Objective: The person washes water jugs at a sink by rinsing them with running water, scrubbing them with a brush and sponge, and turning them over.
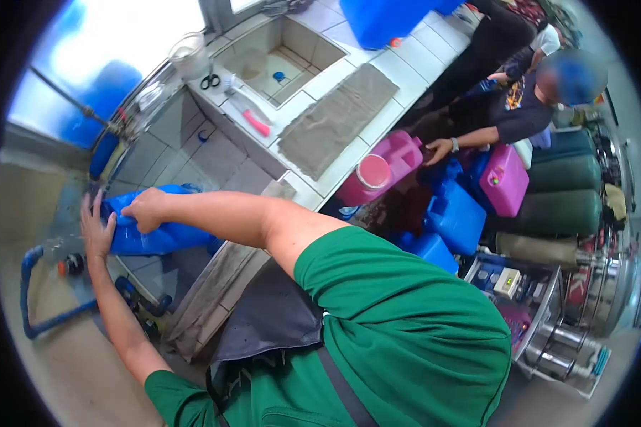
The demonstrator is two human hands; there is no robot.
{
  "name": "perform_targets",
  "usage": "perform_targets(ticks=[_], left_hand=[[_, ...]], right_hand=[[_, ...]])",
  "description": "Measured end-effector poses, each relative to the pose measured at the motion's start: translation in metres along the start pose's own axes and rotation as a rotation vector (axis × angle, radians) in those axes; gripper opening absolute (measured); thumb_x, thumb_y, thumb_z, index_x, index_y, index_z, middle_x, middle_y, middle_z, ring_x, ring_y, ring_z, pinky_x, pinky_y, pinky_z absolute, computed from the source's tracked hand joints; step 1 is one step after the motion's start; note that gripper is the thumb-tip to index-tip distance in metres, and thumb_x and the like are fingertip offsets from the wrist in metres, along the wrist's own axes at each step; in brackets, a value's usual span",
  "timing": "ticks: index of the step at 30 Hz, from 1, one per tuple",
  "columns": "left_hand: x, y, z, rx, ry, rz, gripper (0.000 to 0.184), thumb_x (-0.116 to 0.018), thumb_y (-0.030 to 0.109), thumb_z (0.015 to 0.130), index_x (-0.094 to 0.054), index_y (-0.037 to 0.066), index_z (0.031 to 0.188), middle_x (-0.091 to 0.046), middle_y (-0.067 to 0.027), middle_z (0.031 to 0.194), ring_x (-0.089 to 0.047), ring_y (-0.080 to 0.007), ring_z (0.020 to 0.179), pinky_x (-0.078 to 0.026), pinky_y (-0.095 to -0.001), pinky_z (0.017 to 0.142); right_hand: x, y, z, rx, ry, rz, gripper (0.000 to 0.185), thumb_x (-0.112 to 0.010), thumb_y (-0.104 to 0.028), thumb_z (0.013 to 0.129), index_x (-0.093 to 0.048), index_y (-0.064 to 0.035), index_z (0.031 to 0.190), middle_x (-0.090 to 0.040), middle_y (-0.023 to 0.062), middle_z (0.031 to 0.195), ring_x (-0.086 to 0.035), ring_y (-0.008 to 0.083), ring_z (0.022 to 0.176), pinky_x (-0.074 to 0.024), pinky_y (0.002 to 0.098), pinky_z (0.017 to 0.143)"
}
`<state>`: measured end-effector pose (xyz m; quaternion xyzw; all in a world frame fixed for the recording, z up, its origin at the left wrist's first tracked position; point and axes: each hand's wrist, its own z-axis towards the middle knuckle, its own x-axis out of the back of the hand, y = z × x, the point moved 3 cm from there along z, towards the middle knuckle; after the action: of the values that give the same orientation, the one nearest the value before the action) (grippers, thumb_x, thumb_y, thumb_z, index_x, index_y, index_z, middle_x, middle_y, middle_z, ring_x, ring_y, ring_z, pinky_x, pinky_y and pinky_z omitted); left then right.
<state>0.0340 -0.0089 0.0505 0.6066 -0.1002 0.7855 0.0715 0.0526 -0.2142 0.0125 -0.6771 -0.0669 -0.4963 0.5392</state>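
Note:
A blue plastic jug [157, 235] lies on its side in the lower tiled basin, at the left of the head view. My right hand [148, 211] is closed at the jug's left end, its curled fingers seemingly round the handle. What lies under those fingers is partly hidden. Beside that same end is my left hand [96, 226], fingers spread and upright, with the palm close to the jug. Whether the left palm touches it I cannot tell. A blue tap handle [105, 155] sits just above both hands.
A tiled counter holds a grey cloth [340, 119], a pink-handled brush [251, 114], scissors [210, 81] and a clear pitcher [188, 57]. At right, a co-worker's hand [440, 149] reaches beside a pink jug [384, 167]. Blue jugs [454, 217] stand below. A blue pipe [30, 292] runs at left.

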Motion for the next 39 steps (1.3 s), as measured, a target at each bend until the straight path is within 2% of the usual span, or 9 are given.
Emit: perform_targets(ticks=[11, 20, 24, 27, 32, 35, 36, 38, 39], left_hand=[[-0.023, -0.015, -0.024, 0.296, 0.104, -0.188, 0.054, -0.067, 0.032, 0.084, -0.054, 0.011, 0.133, -0.054, -0.0166, 0.132, -0.050, -0.0353, 0.123, -0.039, -0.0432, 0.105], [-0.016, 0.002, -0.018, 0.405, 0.160, -0.157, 0.051, -0.067, 0.033, 0.085, -0.056, 0.010, 0.130, -0.058, -0.0156, 0.129, -0.055, -0.0343, 0.119, -0.043, -0.0417, 0.102], [-0.010, 0.023, -0.009, 0.631, 0.137, -0.113, 0.057, -0.068, 0.041, 0.082, -0.057, 0.011, 0.130, -0.057, -0.0149, 0.132, -0.051, -0.0351, 0.124, -0.041, -0.0448, 0.103], [0.017, 0.058, 0.002, 1.167, -0.015, 0.093, 0.071, -0.052, 0.061, 0.084, -0.052, 0.013, 0.135, -0.056, -0.0180, 0.133, -0.052, -0.0381, 0.124, -0.041, -0.0492, 0.103], [0.023, -0.001, 0.006, 1.201, -0.315, 0.080, 0.078, -0.043, 0.068, 0.089, -0.050, 0.006, 0.135, -0.059, -0.0284, 0.126, -0.060, -0.0402, 0.116, -0.046, -0.0501, 0.097], [0.007, -0.048, -0.026, 1.413, -0.626, -0.492, 0.069, -0.045, 0.061, 0.091, -0.055, 0.006, 0.133, -0.057, -0.0281, 0.128, -0.055, -0.0383, 0.122, -0.043, -0.0471, 0.104], [0.006, -0.058, -0.027, 1.422, -0.624, -0.488, 0.069, -0.045, 0.061, 0.091, -0.055, 0.006, 0.133, -0.057, -0.0281, 0.128, -0.055, -0.0383, 0.122, -0.043, -0.0471, 0.104], [0.028, -0.059, -0.011, 0.847, -0.856, 0.196, 0.065, -0.055, 0.057, 0.088, -0.055, 0.010, 0.133, -0.059, -0.0272, 0.124, -0.054, -0.0362, 0.124, -0.041, -0.0454, 0.106], [0.037, -0.046, -0.006, 0.808, -0.693, 0.159, 0.065, -0.059, 0.054, 0.085, -0.055, 0.012, 0.134, -0.059, -0.0271, 0.125, -0.053, -0.0361, 0.125, -0.040, -0.0453, 0.106]], right_hand=[[-0.002, -0.016, -0.011, -0.029, 0.080, 0.066, 0.030, -0.064, -0.020, 0.068, -0.071, -0.0074, 0.094, -0.070, 0.0181, 0.091, -0.068, 0.0351, 0.091, -0.0524, 0.0476, 0.079], [-0.002, -0.008, -0.006, -0.018, 0.065, 0.093, 0.030, -0.068, -0.023, 0.070, -0.069, -0.0062, 0.095, -0.070, 0.0182, 0.092, -0.067, 0.0354, 0.092, -0.0512, 0.0485, 0.082], [0.005, -0.008, -0.009, 0.019, 0.046, 0.082, 0.031, -0.071, -0.024, 0.072, -0.067, -0.0061, 0.097, -0.070, 0.0183, 0.091, -0.066, 0.0360, 0.092, -0.0510, 0.0487, 0.082], [0.002, -0.015, -0.010, 0.027, 0.075, 0.142, 0.033, -0.071, -0.023, 0.073, -0.066, -0.0073, 0.101, -0.069, 0.0178, 0.091, -0.066, 0.0365, 0.092, -0.0508, 0.0491, 0.082], [-0.002, -0.011, -0.007, -0.007, 0.004, 0.109, 0.037, -0.070, -0.025, 0.076, -0.063, -0.0091, 0.109, -0.069, 0.0169, 0.090, -0.066, 0.0375, 0.092, -0.0500, 0.0504, 0.083], [0.008, -0.009, -0.010, -0.003, 0.007, 0.088, 0.037, -0.068, -0.026, 0.078, -0.063, -0.0087, 0.111, -0.069, 0.0175, 0.090, -0.065, 0.0387, 0.091, -0.0497, 0.0510, 0.084], [0.009, -0.009, -0.011, 0.004, 0.003, 0.093, 0.037, -0.068, -0.026, 0.078, -0.063, -0.0087, 0.111, -0.069, 0.0175, 0.090, -0.065, 0.0387, 0.091, -0.0497, 0.0510, 0.084], [0.008, -0.011, -0.013, 0.041, 0.034, 0.103, 0.037, -0.067, -0.026, 0.079, -0.062, -0.0080, 0.111, -0.069, 0.0179, 0.089, -0.065, 0.0398, 0.089, -0.0492, 0.0520, 0.083], [0.006, -0.013, -0.013, 0.052, 0.023, 0.106, 0.037, -0.067, -0.026, 0.079, -0.062, -0.0080, 0.111, -0.069, 0.0179, 0.089, -0.065, 0.0398, 0.089, -0.0492, 0.0520, 0.083]])
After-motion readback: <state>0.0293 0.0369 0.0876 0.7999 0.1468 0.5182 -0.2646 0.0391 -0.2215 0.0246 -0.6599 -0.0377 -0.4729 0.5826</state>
